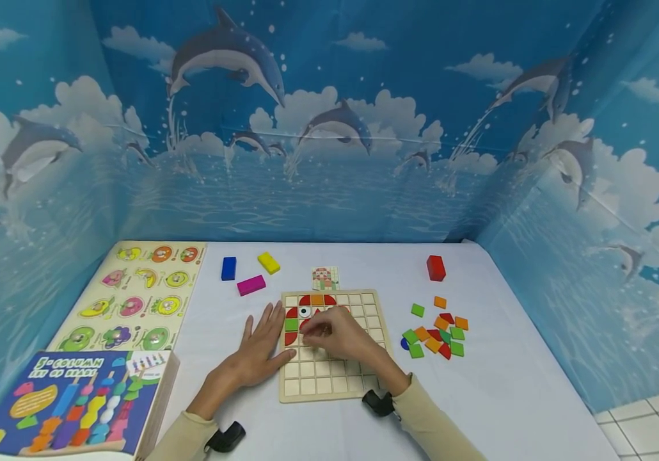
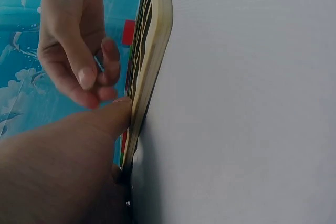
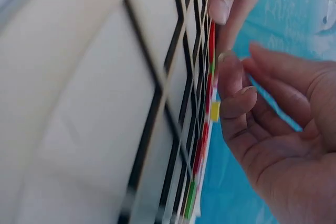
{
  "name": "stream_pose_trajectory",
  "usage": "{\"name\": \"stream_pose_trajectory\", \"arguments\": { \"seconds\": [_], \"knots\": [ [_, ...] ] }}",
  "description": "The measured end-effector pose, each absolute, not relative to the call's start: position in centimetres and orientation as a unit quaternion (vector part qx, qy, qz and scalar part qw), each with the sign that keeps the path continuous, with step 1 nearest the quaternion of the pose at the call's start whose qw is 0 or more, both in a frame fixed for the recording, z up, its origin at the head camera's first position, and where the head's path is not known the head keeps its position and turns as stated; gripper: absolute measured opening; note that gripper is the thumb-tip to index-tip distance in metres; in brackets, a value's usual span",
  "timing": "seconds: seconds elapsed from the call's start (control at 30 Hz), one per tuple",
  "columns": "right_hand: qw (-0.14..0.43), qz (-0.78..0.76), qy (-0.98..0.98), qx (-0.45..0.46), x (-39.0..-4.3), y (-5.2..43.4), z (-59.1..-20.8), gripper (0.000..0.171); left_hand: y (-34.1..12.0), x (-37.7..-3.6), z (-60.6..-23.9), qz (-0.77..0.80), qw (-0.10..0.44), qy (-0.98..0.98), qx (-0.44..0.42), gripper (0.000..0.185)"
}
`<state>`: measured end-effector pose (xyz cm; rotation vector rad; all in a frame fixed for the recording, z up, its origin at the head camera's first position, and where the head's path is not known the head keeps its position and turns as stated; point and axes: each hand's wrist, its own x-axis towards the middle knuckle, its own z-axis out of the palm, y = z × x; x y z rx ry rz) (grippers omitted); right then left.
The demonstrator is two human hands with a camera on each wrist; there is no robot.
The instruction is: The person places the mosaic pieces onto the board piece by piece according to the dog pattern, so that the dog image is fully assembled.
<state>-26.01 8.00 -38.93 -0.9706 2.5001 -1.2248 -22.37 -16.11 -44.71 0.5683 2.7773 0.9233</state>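
Head: left hand (image 1: 260,349) lay flat, fingers straight, on worktop (image 1: 508,397), touching left edge of wooden grid board (image 1: 335,346). Right hand (image 1: 338,334) sat over board, fingers curled; held piece not visible. Loose tiles (image 1: 436,333) lay right of board.
Left wrist: thumb (image 2: 113,116) touched board edge (image 2: 152,61).
Right wrist: right hand fingers (image 3: 236,103) were bent close to grid; grip unclear.

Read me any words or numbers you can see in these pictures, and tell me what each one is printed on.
"5-COLUMN SET OF BEADS" as best it reads, partly blurred: top of the colourful box at the near left of the table.
Small print beside the pictures on the fruit puzzle board: too small to read.
The little pattern card behind the wooden grid board: a picture only, no readable text.
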Motion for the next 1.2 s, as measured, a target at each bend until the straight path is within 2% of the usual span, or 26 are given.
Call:
{"name": "stream_pose_trajectory", "arguments": {
  "seconds": [0.27, 0.47, 0.67, 0.97, 1.2],
  "knots": [
    [0.071, -0.403, 0.855, -0.319, -26.4, 14.3, -38.7, 0.018, -16.0, -22.3, -44.7, 0.312, 0.079, 0.929, 0.184, 0.098],
    [0.064, -0.388, 0.883, -0.257, -27.2, 20.4, -38.1, 0.024, -16.1, -22.3, -44.8, 0.312, 0.076, 0.929, 0.183, 0.099],
    [0.046, -0.359, 0.912, -0.193, -27.6, 25.1, -37.9, 0.021, -16.1, -22.3, -44.8, 0.315, 0.075, 0.927, 0.188, 0.099],
    [0.065, -0.332, 0.936, -0.103, -27.4, 29.5, -38.5, 0.024, -16.1, -22.3, -44.9, 0.320, 0.072, 0.925, 0.189, 0.097],
    [0.082, -0.317, 0.941, -0.088, -27.4, 30.9, -39.2, 0.020, -16.1, -22.2, -44.8, 0.318, 0.080, 0.926, 0.188, 0.097]
  ]
}}
